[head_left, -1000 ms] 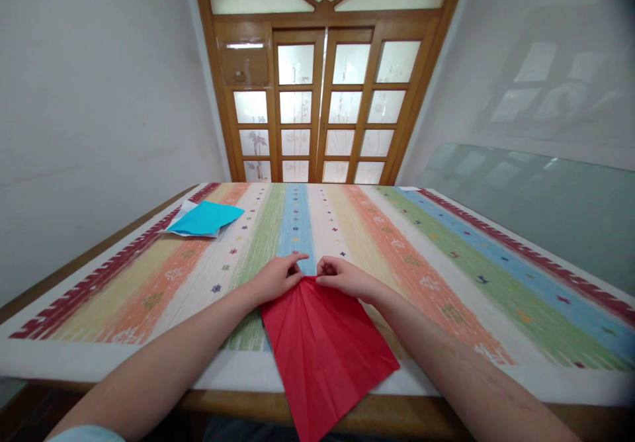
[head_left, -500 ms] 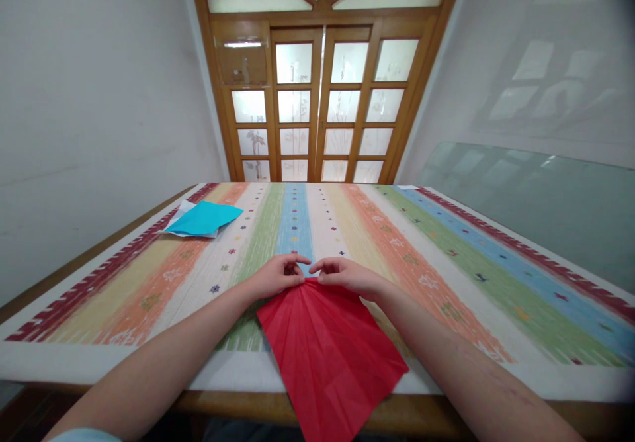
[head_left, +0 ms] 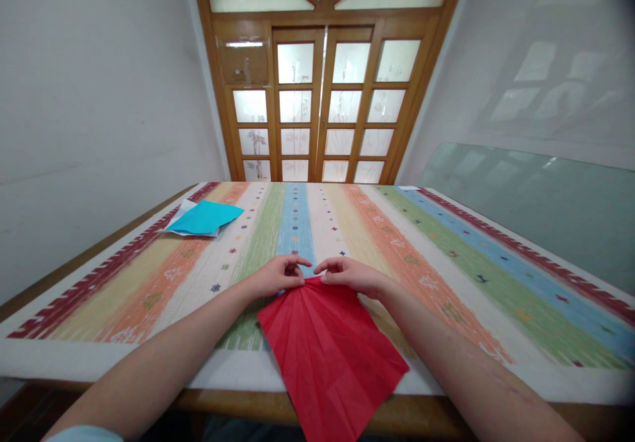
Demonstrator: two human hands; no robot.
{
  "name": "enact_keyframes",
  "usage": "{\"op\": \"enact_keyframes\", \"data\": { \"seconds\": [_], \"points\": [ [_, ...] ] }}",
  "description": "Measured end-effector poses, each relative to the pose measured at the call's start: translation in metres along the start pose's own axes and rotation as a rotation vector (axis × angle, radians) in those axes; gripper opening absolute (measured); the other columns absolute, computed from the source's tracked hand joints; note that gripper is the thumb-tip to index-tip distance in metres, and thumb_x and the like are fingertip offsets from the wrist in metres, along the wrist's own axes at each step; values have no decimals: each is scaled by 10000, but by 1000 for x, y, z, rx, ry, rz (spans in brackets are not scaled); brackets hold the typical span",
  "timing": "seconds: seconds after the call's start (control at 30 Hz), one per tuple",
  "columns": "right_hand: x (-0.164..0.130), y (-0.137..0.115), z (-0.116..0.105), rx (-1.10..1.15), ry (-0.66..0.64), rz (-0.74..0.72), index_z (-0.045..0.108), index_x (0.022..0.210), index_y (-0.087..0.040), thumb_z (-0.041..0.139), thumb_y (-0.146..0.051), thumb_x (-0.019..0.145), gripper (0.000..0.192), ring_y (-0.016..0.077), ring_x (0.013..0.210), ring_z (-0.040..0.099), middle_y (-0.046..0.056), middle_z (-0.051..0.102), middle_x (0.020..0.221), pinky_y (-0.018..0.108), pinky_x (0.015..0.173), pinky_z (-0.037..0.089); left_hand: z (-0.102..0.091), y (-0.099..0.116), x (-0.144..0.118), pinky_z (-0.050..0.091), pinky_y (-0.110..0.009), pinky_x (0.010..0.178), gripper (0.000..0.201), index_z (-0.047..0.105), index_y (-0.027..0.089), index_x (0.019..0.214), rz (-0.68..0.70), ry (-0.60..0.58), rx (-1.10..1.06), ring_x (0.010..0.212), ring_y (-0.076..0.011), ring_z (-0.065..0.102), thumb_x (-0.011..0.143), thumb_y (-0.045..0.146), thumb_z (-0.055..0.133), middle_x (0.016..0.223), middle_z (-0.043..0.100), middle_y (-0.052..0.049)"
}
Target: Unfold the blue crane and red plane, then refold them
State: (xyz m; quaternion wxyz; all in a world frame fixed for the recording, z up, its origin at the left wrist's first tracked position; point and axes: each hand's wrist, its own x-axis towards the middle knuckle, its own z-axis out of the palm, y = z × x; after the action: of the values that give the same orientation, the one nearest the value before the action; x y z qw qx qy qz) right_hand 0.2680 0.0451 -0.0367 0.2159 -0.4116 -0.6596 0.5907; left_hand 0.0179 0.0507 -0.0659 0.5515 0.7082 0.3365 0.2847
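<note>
A sheet of red paper (head_left: 331, 356) hangs from both hands in the head view, its top edge gathered into narrow pleats that fan out downward. My left hand (head_left: 278, 275) pinches the gathered top at its left end, thumb against the paper and index finger curved above. At the right end of the same edge, my right hand (head_left: 350, 275) pinches the paper between thumb and fingers. The two fingertips point toward each other with a small gap between them. The lower corner of the sheet drops past the front edge of the table.
Blue paper (head_left: 206, 218) lies over white sheets at the left of the table. A striped tablecloth (head_left: 198, 290) covers the table. Behind it stands a wooden door (head_left: 320, 98) with glass panes; a pale glass panel (head_left: 526, 197) leans along the right wall.
My right hand has shifted slightly right along the top edge of the red paper, so the gap between the hands is a little wider. The left hand is nearly still.
</note>
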Motion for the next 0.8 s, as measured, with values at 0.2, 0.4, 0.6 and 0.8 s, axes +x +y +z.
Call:
{"op": "enact_keyframes", "data": {
  "seconds": [0.2, 0.4, 0.6, 0.8],
  "points": [
    [3, 2, 2, 19, 144, 47, 721, 1044, -183, 802, -260, 686, 375, 142, 654, 616, -1, 703, 748, 234, 598, 426, 0, 0, 0, 470, -292, 746, 431, 615, 153, 1235, 37, 44, 74, 752, -153, 630, 819, 247, 679, 861, 690, -44],
    [15, 15, 3, -3, 337, -20, 709, 1173, -162, 768, -222, 720, 461, 204, 775, 702, 75, 782, 933, 298, 706, 525, 6, 19, -10, 431, -454, 1033, 337, 672, 181, 1204, 268, 308, 784, 1151, -272, 601, 873, 179, 608, 1222, 675, -129],
    [22, 21, 0, -152, 408, -135, 788, 959, -170, 689, -252, 770, 229, 256, 923, 721, 93, 788, 1004, 371, 851, 540, 32, 34, -22, 483, -404, 951, 234, 713, 184, 1096, 371, 101, 1107, 1062, -263, 634, 927, 205, 552, 1092, 710, -108],
    [26, 27, -3, -332, 458, -206, 794, 943, -172, 629, -228, 799, 226, 253, 958, 729, 96, 791, 999, 385, 930, 519, 30, 21, -22, 485, -404, 972, 323, 670, 179, 1197, 286, 25, 1114, 1118, -278, 624, 910, 297, 581, 1219, 668, -130]
  ]
}}
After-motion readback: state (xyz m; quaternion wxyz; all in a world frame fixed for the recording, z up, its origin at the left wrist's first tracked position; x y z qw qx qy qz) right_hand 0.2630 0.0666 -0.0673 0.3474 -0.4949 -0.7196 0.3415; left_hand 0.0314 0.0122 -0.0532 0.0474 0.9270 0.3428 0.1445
